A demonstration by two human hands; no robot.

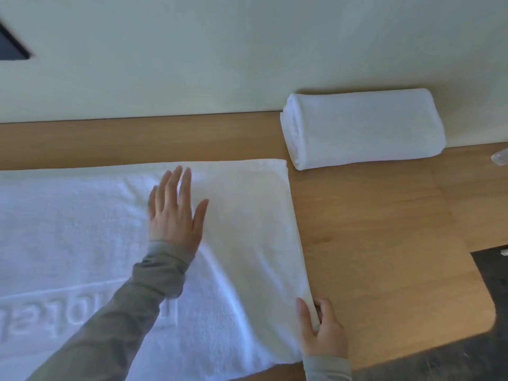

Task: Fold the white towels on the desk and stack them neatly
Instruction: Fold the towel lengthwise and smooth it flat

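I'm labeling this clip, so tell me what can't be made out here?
Head view:
- The lettering on the towel: partly covered by the left sleeve, cut off at the left edge.
- A clear object, right edge: cut off, blurred.
- A dark shape, top left: cut off.
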